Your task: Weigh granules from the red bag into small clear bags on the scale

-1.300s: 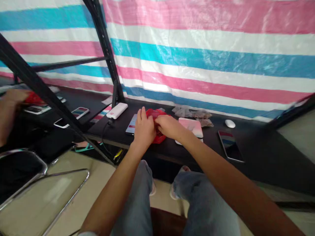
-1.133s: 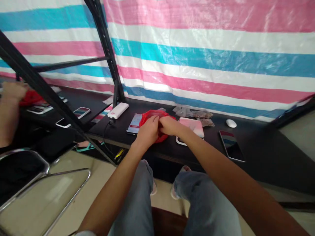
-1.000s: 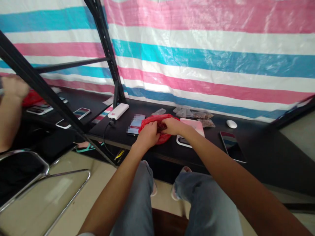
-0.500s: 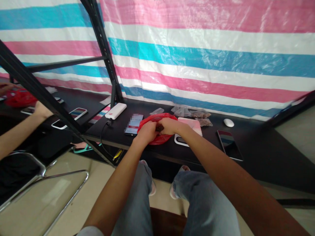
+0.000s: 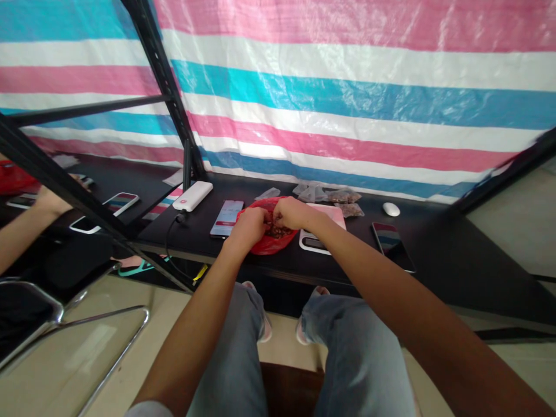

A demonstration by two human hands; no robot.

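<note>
A red plastic bag lies spread at the desk's front, its mouth facing up, with many small brown pieces inside. My left hand reaches over the bag's left side, its fingers closed in a pinch above the pieces. From the right, my right hand comes in with its fingertips pressed together, close to those of the left. Whatever either hand pinches is too small to tell. Just right of the bag is a white scale with a pinkish top, partly covered by my right forearm.
Left of the bag are a phone and a white power bank with a cable. Clear bags of brown pieces lie behind the scale. A white mouse and a dark phone are farther right. Another person's arm is beyond the black frame.
My hands have drawn slightly apart, and more of the brown pieces in the bag now show. The whole view has shifted a little, so the desk sits farther left.
</note>
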